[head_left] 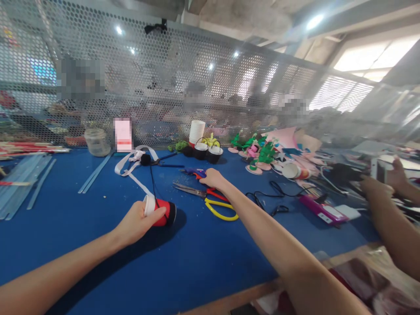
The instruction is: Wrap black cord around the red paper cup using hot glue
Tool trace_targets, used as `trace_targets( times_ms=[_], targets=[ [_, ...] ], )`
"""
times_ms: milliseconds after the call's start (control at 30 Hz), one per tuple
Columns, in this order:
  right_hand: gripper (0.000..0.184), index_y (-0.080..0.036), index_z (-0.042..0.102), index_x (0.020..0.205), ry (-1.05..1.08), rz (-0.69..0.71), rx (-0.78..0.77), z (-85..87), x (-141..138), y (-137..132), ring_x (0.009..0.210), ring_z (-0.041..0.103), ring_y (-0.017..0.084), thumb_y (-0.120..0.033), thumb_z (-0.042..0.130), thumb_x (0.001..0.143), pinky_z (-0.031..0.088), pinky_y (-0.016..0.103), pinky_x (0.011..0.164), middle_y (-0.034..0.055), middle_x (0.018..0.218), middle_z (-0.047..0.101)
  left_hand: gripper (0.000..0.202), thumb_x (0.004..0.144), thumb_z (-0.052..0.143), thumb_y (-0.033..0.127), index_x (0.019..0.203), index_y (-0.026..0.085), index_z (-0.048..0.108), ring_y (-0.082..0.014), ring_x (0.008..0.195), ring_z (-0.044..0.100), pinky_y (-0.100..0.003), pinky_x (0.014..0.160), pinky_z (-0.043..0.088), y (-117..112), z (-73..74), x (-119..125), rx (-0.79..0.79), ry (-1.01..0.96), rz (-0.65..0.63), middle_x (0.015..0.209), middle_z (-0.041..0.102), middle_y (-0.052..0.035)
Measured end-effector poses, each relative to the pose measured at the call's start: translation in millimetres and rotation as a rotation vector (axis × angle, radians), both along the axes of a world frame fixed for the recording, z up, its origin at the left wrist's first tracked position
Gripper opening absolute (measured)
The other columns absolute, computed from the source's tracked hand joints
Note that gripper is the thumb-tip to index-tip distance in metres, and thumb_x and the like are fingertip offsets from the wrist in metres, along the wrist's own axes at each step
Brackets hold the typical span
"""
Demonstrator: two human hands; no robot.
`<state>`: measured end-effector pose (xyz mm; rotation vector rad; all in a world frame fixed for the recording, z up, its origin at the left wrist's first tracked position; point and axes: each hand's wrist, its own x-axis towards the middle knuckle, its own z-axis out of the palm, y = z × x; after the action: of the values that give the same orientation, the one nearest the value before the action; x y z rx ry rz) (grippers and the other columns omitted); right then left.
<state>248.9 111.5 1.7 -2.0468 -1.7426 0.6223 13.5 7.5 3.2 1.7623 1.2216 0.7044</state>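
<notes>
My left hand (134, 224) is closed around a red paper cup (160, 215), tipped on its side, with black yarn wound around its base end. A black strand runs from the cup up to a small black yarn ball (145, 159). White ribbon (122, 168) curls beside that ball, and one end reaches the cup's white rim. My right hand (213, 179) is closed on a blue hot glue gun (194, 172) with orange parts, its nozzle facing left. Just below that hand lie scissors (221, 211) with red and yellow handles, blades pointing left.
Glue sticks (24, 183) and a glass jar (97, 142) are at left. Two black-and-white cups (215, 154) stand before stacked white cups (197, 131). Green and pink craft pieces (265, 153), a purple power strip (323, 210) and a co-worker's hands (377, 188) are at right.
</notes>
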Motion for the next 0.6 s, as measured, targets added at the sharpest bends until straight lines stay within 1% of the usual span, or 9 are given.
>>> trace_targets(
  times_ms=[67,133,233,300,400,467,533,600],
  targets=[
    [0.027,-0.016,0.05,0.105,0.033,-0.018,-0.013,-1.4,-1.8,4.0,0.091,0.053,0.018,-0.027,0.047,0.081,0.045,0.034,0.074,0.0072,0.107,0.051,0.036,0.069,0.045,0.043,0.045,0.019,0.032,-0.0076,0.044,0.021,-0.022,0.042,0.016,1.0,0.4,-0.6,0.002,0.007,0.014,0.046,0.024,0.0065],
    [0.027,-0.014,0.05,0.104,0.091,-0.029,0.008,0.2,-2.6,2.7,0.087,0.054,0.017,-0.026,0.048,0.08,0.045,0.034,0.072,0.0074,0.103,0.053,0.036,0.069,0.044,0.044,0.046,0.019,0.034,-0.0077,0.045,0.022,-0.022,0.043,0.017,2.2,0.8,-1.3,0.005,0.002,0.016,0.047,0.025,0.0062],
    [0.021,-0.009,0.051,0.096,0.228,0.0,0.079,9.4,-3.6,-10.3,0.071,0.056,0.014,-0.017,0.051,0.077,0.046,0.029,0.064,0.0072,0.085,0.058,0.036,0.07,0.044,0.044,0.047,0.018,0.035,-0.0078,0.045,0.023,-0.022,0.043,0.017,4.2,0.5,-2.7,0.01,-0.005,0.019,0.048,0.026,0.0058],
    [0.015,-0.009,0.052,0.088,0.339,0.066,0.109,18.6,-6.0,-25.7,0.058,0.055,0.01,-0.012,0.05,0.074,0.045,0.024,0.057,0.0044,0.071,0.059,0.036,0.07,0.044,0.044,0.046,0.018,0.034,-0.0076,0.045,0.022,-0.022,0.043,0.017,5.7,-0.1,-3.8,0.013,-0.009,0.026,0.048,0.025,0.0059],
    [0.008,-0.012,0.053,0.077,0.465,0.186,0.081,30.0,-12.4,-53.1,0.044,0.049,0.007,-0.018,0.053,0.071,0.042,0.019,0.045,-0.0012,0.055,0.054,0.036,0.069,0.045,0.043,0.046,0.018,0.033,-0.0074,0.044,0.022,-0.022,0.042,0.017,8.3,0.5,-5.7,0.019,-0.007,0.045,0.046,0.026,0.0061],
    [0.013,-0.013,0.053,0.07,0.528,0.258,0.047,33.2,-17.0,-69.9,0.038,0.046,0.006,-0.026,0.052,0.072,0.037,0.018,0.038,-0.002,0.05,0.052,0.036,0.069,0.045,0.043,0.045,0.019,0.033,-0.0072,0.044,0.022,-0.022,0.042,0.017,10.3,1.7,-7.3,0.029,0.007,0.062,0.046,0.026,0.0063],
    [0.018,-0.013,0.053,0.07,0.557,0.333,0.021,33.7,-20.9,-82.8,0.037,0.045,0.005,-0.031,0.051,0.073,0.036,0.017,0.037,-0.0021,0.05,0.052,0.036,0.068,0.046,0.043,0.045,0.019,0.033,-0.007,0.043,0.022,-0.022,0.041,0.017,12.7,2.4,-8.9,0.036,0.032,0.089,0.045,0.026,0.0066],
    [0.019,-0.014,0.054,0.074,0.546,0.393,0.003,33.8,-23.9,-91.7,0.036,0.045,0.005,-0.033,0.052,0.072,0.036,0.017,0.037,-0.0034,0.048,0.052,0.035,0.068,0.046,0.043,0.046,0.018,0.035,-0.007,0.042,0.023,-0.021,0.04,0.017,15.5,1.5,-10.2,0.035,0.051,0.115,0.044,0.026,0.0068]
  ],
)
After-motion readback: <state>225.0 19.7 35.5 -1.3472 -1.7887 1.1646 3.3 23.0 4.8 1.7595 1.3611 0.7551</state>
